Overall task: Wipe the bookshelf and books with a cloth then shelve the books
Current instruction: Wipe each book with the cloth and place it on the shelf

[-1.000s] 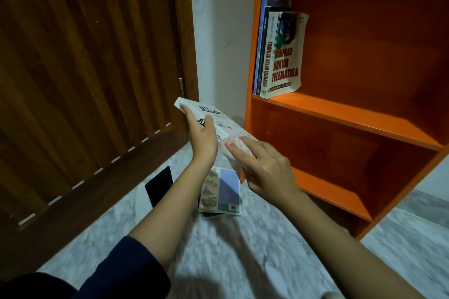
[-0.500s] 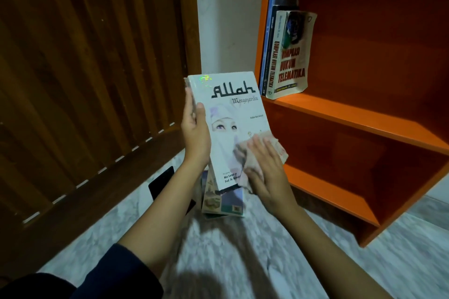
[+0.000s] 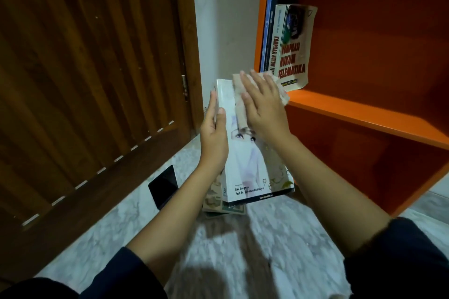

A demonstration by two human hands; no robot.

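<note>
I'm holding the white book (image 3: 245, 160) upright just in front of the orange bookshelf (image 3: 352, 114), above the floor; it's looking light, stiff and glossy, probably slippery, so my left hand (image 3: 213, 143) is gripping its left edge, thumb on the cover; my right hand (image 3: 264, 114) is pressing the cloth (image 3: 238, 87) flat-fingered against the cover's top; a few shelved books (image 3: 294, 56) are standing against the shelf's left wall.

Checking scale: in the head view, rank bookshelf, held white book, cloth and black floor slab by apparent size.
1. bookshelf
2. white book
3. cloth, black slab: similar; the right hand hides much of the cloth.
</note>
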